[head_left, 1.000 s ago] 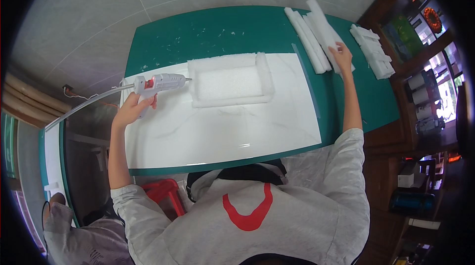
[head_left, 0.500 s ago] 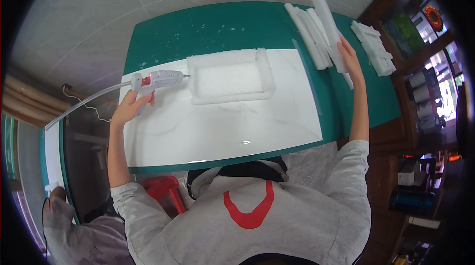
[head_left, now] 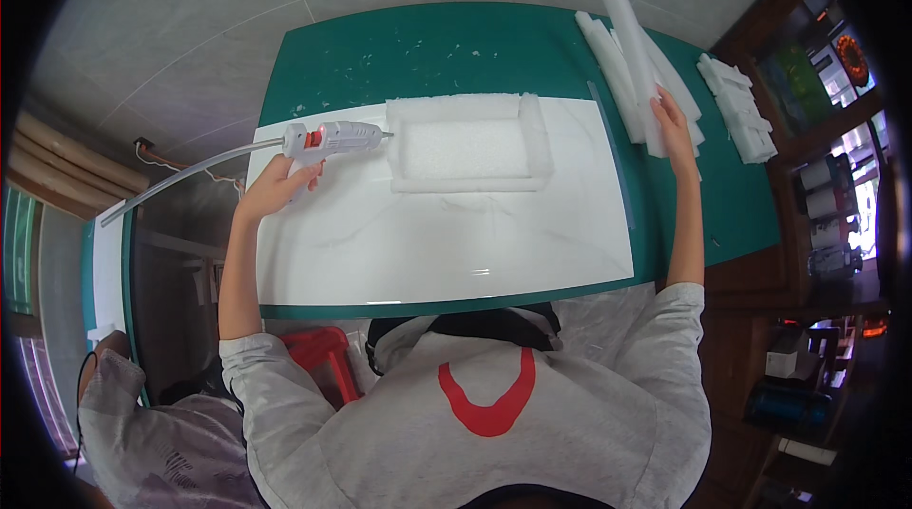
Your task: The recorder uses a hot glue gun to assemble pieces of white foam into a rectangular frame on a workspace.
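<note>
A white hot glue gun (head_left: 347, 137) is gripped in my left hand (head_left: 275, 188), its nozzle pointing right at the left wall of a shallow white foam box (head_left: 465, 184). From the gun's back sticks out a long clear glue stick (head_left: 190, 175). The box lies on a glossy white board (head_left: 437, 253), with raised strips along its edges. Over at the right, my right hand (head_left: 676, 129) is closed around a long white foam strip (head_left: 622, 20). That strip slants above more loose foam strips (head_left: 602, 58), overlapping them in view.
Short foam pieces (head_left: 739, 108) lie stacked at the right of the green table mat (head_left: 399, 44). White crumbs dot the mat's far part. A red stool (head_left: 323, 357) stands below the table's front edge. Another person's sleeve (head_left: 171, 443) shows at lower left.
The whole view has shifted, so the table appears further right. Against the pile, my right hand and its foam strip have come slightly left and nearer. The glue gun stays beside the box.
</note>
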A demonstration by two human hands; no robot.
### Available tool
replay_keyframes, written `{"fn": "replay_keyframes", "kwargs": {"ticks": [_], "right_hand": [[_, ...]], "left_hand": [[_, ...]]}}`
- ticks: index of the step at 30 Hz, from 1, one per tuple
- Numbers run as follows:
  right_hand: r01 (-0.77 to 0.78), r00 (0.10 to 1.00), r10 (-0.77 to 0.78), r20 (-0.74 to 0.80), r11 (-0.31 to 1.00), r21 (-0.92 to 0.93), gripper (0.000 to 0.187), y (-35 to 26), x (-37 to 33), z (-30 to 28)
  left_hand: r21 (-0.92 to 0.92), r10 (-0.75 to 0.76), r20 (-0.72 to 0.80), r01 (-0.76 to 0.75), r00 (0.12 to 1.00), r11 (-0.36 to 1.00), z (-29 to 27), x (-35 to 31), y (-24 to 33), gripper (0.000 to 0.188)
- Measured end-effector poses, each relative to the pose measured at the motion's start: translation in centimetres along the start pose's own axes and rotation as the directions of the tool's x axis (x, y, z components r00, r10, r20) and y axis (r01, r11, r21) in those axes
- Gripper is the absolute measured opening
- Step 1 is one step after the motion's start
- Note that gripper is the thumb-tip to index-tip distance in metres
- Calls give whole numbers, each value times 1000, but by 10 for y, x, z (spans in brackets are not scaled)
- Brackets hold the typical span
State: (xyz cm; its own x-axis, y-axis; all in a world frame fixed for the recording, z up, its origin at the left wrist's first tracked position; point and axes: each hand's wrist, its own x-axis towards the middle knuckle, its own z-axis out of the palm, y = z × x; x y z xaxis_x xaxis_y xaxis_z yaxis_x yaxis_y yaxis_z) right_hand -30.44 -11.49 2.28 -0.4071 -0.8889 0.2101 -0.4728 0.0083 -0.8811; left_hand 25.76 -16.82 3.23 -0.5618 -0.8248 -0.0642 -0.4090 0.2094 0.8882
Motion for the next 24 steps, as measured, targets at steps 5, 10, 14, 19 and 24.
{"fn": "replay_keyframes", "kwargs": {"ticks": [5,10,14,19,24], "right_hand": [[-34,999,33,15,998,47,42,15,0,2],[-78,997,79,-12,994,74,44,9,-10,12],[-284,952,238,190,921,267,44,16,-20,31],[-495,802,299,518,818,294,44,-10,-43,74],[-540,803,301,514,733,414,44,-50,-55,115]], "left_hand": [[1,-13,7,13,1000,1000,-1,-2,0,17],[40,3,2,-3,1000,999,-2,-10,2,18],[-18,-96,-5,96,995,995,-5,-16,11,20],[-40,-2,-41,0,999,999,2,-18,57,26],[-59,75,75,-71,994,996,20,7,99,30]]}}
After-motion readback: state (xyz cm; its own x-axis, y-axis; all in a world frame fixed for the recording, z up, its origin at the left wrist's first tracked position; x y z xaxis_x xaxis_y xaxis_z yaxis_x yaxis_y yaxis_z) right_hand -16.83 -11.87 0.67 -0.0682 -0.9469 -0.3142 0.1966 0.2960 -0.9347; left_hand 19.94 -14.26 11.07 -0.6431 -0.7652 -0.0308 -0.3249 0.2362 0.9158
